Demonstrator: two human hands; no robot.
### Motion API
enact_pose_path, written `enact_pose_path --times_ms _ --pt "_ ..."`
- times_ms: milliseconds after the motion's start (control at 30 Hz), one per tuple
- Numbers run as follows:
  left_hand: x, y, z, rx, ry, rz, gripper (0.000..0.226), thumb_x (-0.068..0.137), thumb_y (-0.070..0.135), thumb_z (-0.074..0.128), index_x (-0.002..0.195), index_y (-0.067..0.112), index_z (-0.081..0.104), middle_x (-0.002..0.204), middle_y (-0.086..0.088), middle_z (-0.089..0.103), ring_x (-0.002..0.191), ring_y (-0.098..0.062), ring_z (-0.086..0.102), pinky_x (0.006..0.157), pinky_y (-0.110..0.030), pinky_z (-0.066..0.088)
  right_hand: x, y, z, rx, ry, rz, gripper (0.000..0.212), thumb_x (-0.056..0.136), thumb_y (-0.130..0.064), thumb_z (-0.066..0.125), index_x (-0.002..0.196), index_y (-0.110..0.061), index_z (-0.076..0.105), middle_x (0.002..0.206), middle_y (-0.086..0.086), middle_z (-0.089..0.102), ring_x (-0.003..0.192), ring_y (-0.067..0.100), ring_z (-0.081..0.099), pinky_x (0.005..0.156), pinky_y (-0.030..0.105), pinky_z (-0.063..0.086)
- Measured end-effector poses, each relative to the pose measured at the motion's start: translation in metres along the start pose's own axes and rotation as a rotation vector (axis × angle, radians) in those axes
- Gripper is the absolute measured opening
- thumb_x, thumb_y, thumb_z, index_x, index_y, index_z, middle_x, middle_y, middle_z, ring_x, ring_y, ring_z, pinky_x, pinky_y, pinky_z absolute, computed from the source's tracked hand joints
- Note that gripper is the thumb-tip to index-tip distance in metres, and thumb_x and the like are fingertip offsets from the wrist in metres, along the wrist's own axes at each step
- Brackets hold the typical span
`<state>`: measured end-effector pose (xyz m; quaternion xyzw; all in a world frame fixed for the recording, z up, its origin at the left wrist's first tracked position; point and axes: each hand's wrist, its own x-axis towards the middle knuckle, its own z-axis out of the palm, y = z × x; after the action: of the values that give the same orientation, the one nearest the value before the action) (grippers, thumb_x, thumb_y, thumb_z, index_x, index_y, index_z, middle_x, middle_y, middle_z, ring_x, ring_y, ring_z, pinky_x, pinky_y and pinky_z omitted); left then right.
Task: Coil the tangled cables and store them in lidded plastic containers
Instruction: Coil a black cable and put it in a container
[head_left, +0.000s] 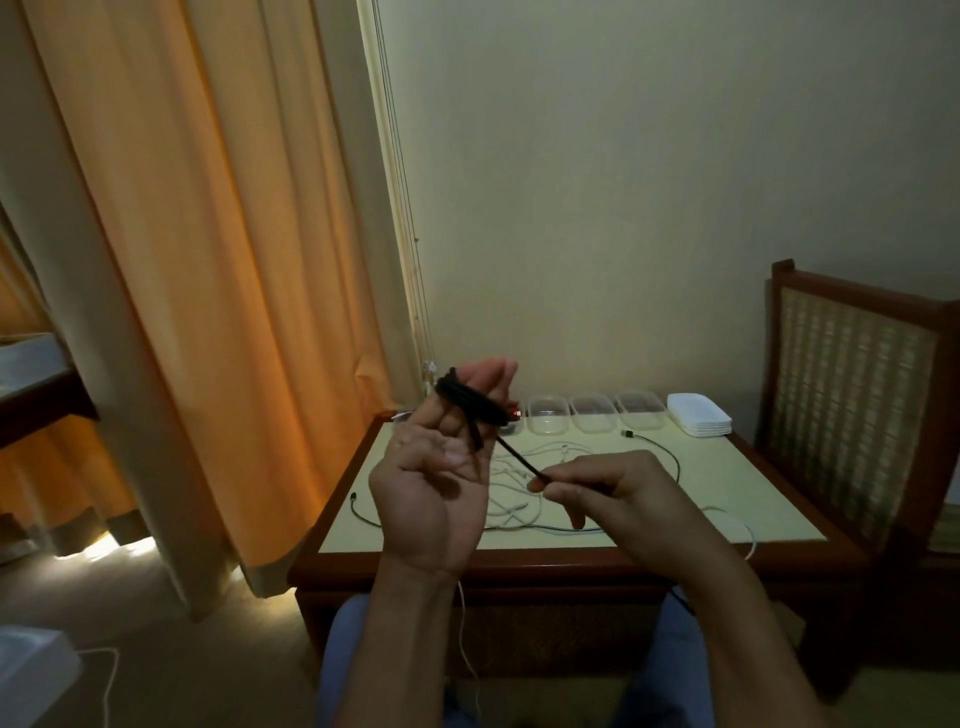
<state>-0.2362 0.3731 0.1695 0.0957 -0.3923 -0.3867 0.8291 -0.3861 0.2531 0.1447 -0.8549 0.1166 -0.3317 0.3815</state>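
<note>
A black cable (470, 399) is wound in several loops around the fingers of my left hand (434, 467), which is raised palm toward me above the table's left part. My right hand (602, 486) pinches the cable's free stretch, pulled taut a short way right of the coil. White cables (511, 499) lie tangled on the table top behind my hands, and a dark cable (660, 447) curves around them. Three clear plastic containers (592, 413) stand open in a row at the table's far edge, with a stack of white lids (698, 414) to their right.
The low wooden table (769, 499) has a pale top and stands against the wall. A wooden chair with a woven back (852, 405) is close on the right. An orange curtain (208, 260) hangs left. A white cable (467, 639) dangles over the front edge.
</note>
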Motion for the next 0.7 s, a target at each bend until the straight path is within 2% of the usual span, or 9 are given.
enact_pose_path --times_ms 67,133,200,267,367,467,500,600,700 --pt "0.001 -0.001 -0.004 0.190 0.071 0.060 0.073 0.064 -0.007 0.038 0.136 -0.011 0.052 0.137 -0.029 0.061 0.136 -0.037 0.054 0.116 -0.038 0.041 -0.001 -0.008 -0.006 -0.082 -0.021 -0.021 0.015 0.091 -0.023 0.074 0.103 -0.028 0.081 0.086 -0.013 0.077 0.075 0.001 0.068 0.071 0.020 0.053" --pt "0.000 -0.001 -0.008 0.435 0.115 0.093 0.070 0.068 -0.008 0.038 0.136 -0.006 0.053 0.132 -0.021 0.067 0.133 -0.029 0.059 0.110 -0.029 0.047 -0.004 -0.016 -0.012 -0.192 -0.006 -0.061 0.011 0.089 -0.028 0.076 0.098 -0.031 0.081 0.088 -0.023 0.075 0.083 -0.001 0.069 0.072 0.016 0.052" --pt "-0.001 -0.002 -0.010 0.695 0.116 0.114 0.062 0.075 -0.008 0.040 0.134 0.002 0.058 0.126 -0.010 0.073 0.128 -0.018 0.062 0.096 -0.018 0.051 -0.008 -0.022 -0.018 -0.274 0.026 -0.106 0.008 0.088 -0.031 0.076 0.095 -0.032 0.081 0.085 -0.025 0.073 0.082 -0.001 0.069 0.069 0.013 0.048" --pt "-0.002 -0.002 -0.011 0.942 0.085 0.110 0.057 0.085 -0.017 0.040 0.132 0.009 0.061 0.122 0.000 0.075 0.124 -0.008 0.064 0.084 -0.011 0.051 -0.011 -0.029 -0.024 -0.312 0.084 -0.157 0.011 0.088 -0.034 0.074 0.093 -0.029 0.081 0.081 -0.022 0.072 0.079 0.001 0.067 0.067 0.016 0.048" --pt "-0.002 -0.003 -0.014 1.152 0.054 0.010 0.060 0.086 -0.026 0.041 0.129 0.008 0.066 0.115 0.008 0.077 0.116 -0.003 0.067 0.084 -0.013 0.052 -0.013 -0.036 -0.029 -0.362 0.171 -0.246 0.021 0.088 -0.041 0.067 0.092 -0.026 0.081 0.078 -0.019 0.070 0.077 0.002 0.065 0.067 0.015 0.047" --pt "-0.002 -0.009 -0.017 1.314 0.011 -0.137 0.062 0.085 -0.023 0.044 0.124 0.017 0.069 0.104 0.025 0.075 0.098 -0.002 0.070 0.078 -0.025 0.054 -0.009 -0.034 -0.028 -0.425 0.240 -0.310 0.015 0.091 -0.036 0.070 0.092 -0.025 0.079 0.077 -0.016 0.068 0.074 0.001 0.061 0.065 0.017 0.045" --pt "-0.002 -0.011 -0.018 1.350 -0.014 -0.182 0.061 0.084 -0.021 0.045 0.122 0.019 0.071 0.100 0.029 0.074 0.097 0.002 0.069 0.077 -0.021 0.053 -0.008 -0.033 -0.027 -0.442 0.260 -0.326 0.014 0.089 -0.035 0.070 0.093 -0.025 0.079 0.077 -0.015 0.066 0.073 -0.001 0.058 0.064 0.015 0.044" --pt "-0.004 -0.014 -0.014 1.339 -0.091 -0.313 0.056 0.084 -0.019 0.045 0.115 0.017 0.074 0.099 0.014 0.079 0.103 0.006 0.068 0.083 -0.007 0.048 -0.006 -0.030 -0.026 -0.483 0.327 -0.371 0.005 0.086 -0.023 0.078 0.092 -0.022 0.078 0.076 -0.016 0.061 0.072 -0.007 0.051 0.067 0.009 0.036" --pt "-0.008 -0.009 -0.005 1.205 -0.193 -0.431 0.044 0.086 -0.018 0.046 0.112 0.006 0.073 0.100 -0.005 0.080 0.107 -0.009 0.072 0.098 -0.022 0.050 -0.004 -0.029 -0.026 -0.480 0.434 -0.408 0.006 0.082 -0.017 0.083 0.086 -0.018 0.079 0.074 -0.017 0.058 0.070 -0.007 0.051 0.072 0.008 0.035"
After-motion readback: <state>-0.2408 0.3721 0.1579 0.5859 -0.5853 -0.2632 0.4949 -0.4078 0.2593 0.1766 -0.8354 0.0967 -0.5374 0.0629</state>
